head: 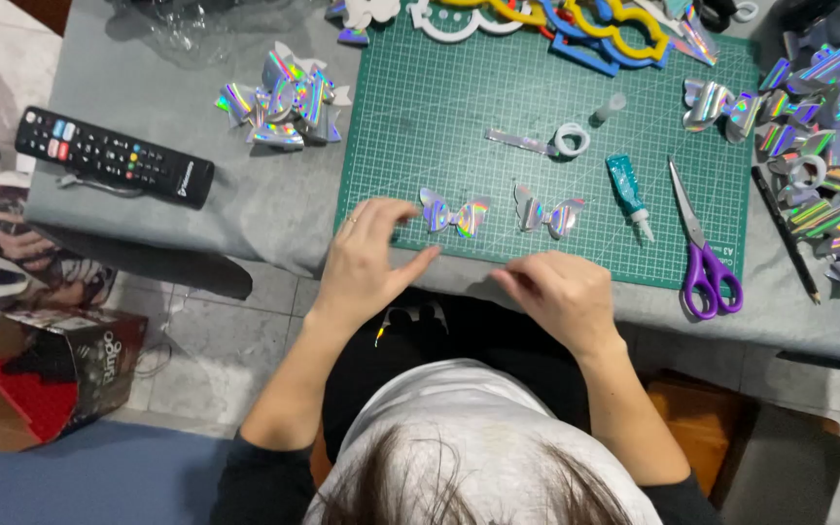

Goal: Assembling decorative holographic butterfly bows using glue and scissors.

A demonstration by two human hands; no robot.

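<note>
My left hand (367, 258) hovers with fingers spread over the front left edge of the green cutting mat (439, 107), its fingertips just left of a holographic bow (454, 215). A second holographic bow (548, 212) lies to the right of the first. My right hand (558, 292) rests at the mat's front edge below that second bow, fingers curled in, and I see nothing held in it. Neither hand touches a bow.
On the mat lie a teal glue bottle (628, 194), purple scissors (707, 262), a white tape ring (572, 139) and a holographic strip (520, 143). Piles of holographic bows sit at left (284, 97) and right (828, 146). A black remote (114, 156) lies far left, a pencil (785, 233) at right.
</note>
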